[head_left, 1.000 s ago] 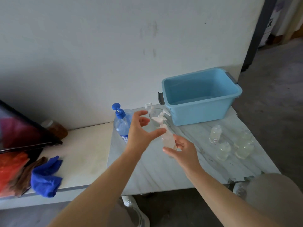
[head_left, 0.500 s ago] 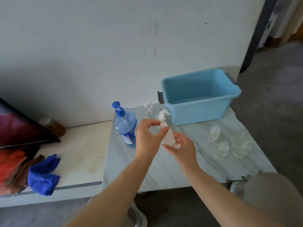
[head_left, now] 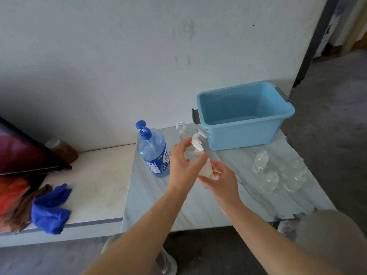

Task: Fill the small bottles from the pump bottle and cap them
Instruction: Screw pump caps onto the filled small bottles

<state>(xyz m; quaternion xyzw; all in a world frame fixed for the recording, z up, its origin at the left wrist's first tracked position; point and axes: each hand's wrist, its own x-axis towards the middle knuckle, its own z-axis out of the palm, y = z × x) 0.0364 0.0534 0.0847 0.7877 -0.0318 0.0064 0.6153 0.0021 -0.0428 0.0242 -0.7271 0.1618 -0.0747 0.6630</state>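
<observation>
**Small bottle held over marble-patterned table, both hands at work**

The right hand (head_left: 222, 180) is wrapped around the body of a small clear bottle (head_left: 205, 168), holding it tilted above the table (head_left: 178, 205), whose top is pale with grey veining. The left hand (head_left: 183, 165) pinches at the bottle's neck just beneath its white pump cap (head_left: 197, 142), thumb and fingers closed on it.

To the left stands the large pump bottle (head_left: 154, 151): clear plastic, blue pump head, blue-and-white label with print too small to read. Behind the hands a second white pump top (head_left: 181, 127) shows beside a clear round container; what it sits on cannot be told.

On the right side of the table four small clear bottles (head_left: 278, 171) stand close together, uncapped as far as can be seen. At the far right sits a light blue plastic tub (head_left: 244, 133) with grey handles.

On the cream shelf to the left lie a crumpled blue cloth (head_left: 50, 209), a brown cloth, a dark-framed screen (head_left: 23, 153) and an amber jar (head_left: 63, 148).
</observation>
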